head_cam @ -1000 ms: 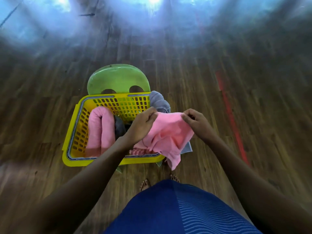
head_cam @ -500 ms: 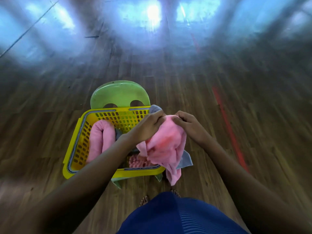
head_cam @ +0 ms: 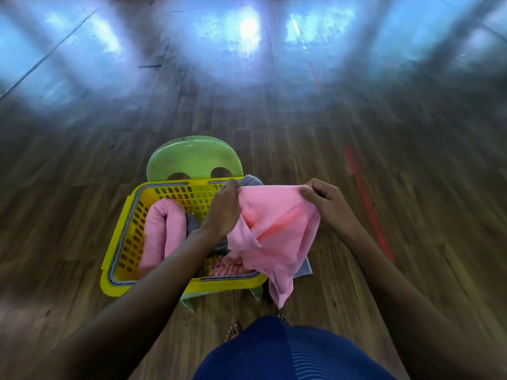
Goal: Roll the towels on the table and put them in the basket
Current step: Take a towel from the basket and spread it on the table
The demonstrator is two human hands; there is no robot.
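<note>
A pink towel [head_cam: 277,234] hangs unrolled in the air over the right side of a yellow basket [head_cam: 120,259]. My left hand [head_cam: 223,209] pinches its top edge at the left, and my right hand [head_cam: 323,198] pinches the top edge at the right. Inside the basket a rolled pink towel [head_cam: 164,234] lies bent along the left side, with a grey towel [head_cam: 193,229] beside it and a ribbed pink cloth [head_cam: 226,267] near the front wall. Another grey towel [head_cam: 251,181] shows behind my left hand.
The basket sits on a green plastic chair [head_cam: 192,157] standing on a wooden floor [head_cam: 411,242]. A red line [head_cam: 367,209] runs along the floor at the right. My bare feet [head_cam: 233,331] and blue skirt [head_cam: 288,355] are just below the basket.
My hands have moved apart and spread the pink towel's top edge wider. The view has tilted up, so the basket and chair sit lower in frame.
</note>
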